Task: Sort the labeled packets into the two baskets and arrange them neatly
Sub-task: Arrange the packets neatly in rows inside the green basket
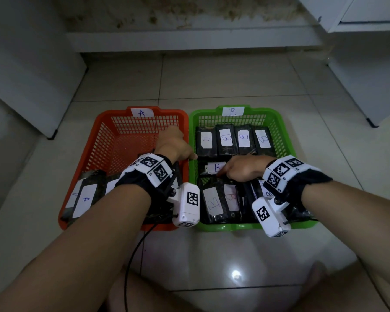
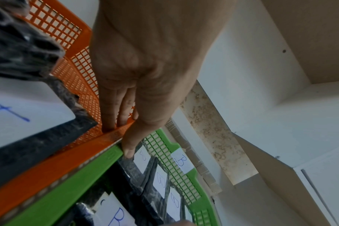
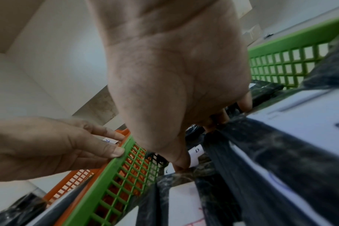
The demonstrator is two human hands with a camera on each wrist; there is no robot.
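Near row, green basket: dark packets (image 1: 212,204) with white B labels stand crowded and leaning against the front of the green basket (image 1: 252,226).
Right hand: the right hand (image 1: 243,168) is down among them, fingers curled, thumb and fingertips pinching the top edge of a B packet (image 1: 215,168) in the middle of the basket.
Left hand: the left hand (image 1: 173,144) rests on the rims where the baskets meet, fingers fairly straight, thumb on the green edge, holding no packet.
Orange basket: the orange basket (image 1: 104,131) holds A packets (image 1: 85,200) at its near end.
Far row: four B packets (image 1: 234,139) lie flat, side by side.
Handling: the packets look light, with crinkly, slippery film wrapping; I'd judge they flex, so gripping a short end across its width seems safest.
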